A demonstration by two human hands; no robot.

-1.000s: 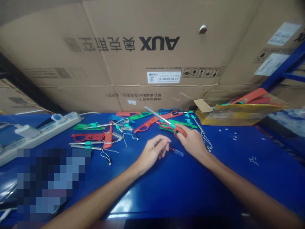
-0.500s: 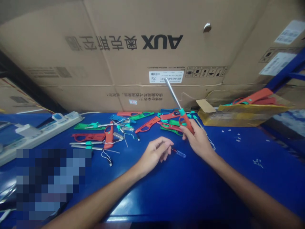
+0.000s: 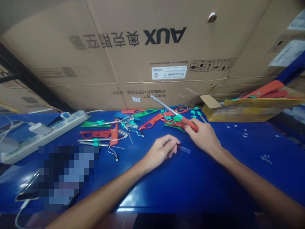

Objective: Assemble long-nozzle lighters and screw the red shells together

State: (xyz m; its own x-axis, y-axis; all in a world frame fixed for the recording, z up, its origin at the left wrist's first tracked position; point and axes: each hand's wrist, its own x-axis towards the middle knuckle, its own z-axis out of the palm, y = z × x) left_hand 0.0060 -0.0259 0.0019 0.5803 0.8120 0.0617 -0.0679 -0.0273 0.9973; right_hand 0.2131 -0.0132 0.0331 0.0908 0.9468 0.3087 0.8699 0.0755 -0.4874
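Observation:
My right hand (image 3: 202,135) is closed round the orange handle of a long-nosed gas lighter (image 3: 177,114). Its metal tube tilts up and left, toward the cardboard. To its left, my left hand (image 3: 164,149) rests low over the blue table with curled fingers. A small screwdriver (image 3: 185,149) with a clear bluish handle sticks out from those fingers; its other end is hidden by the hand. Behind the hands lie loose lighter parts: an orange handle shell (image 3: 151,121), a green shell (image 3: 147,113) and metal tubes with green collars (image 3: 95,140) and thin wires.
A white power strip (image 3: 54,132) with plugs runs along the left. A pixelated dark object (image 3: 69,178) lies at the front left. At the right stands an open carton (image 3: 257,111) holding orange lighters. A large cardboard box (image 3: 133,63) walls the back. White scraps (image 3: 244,133) dot the table.
The lighter's tube has swung down and to the left in my right hand. The view has shifted slightly. My left hand keeps nearly the same pose beside the screwdriver.

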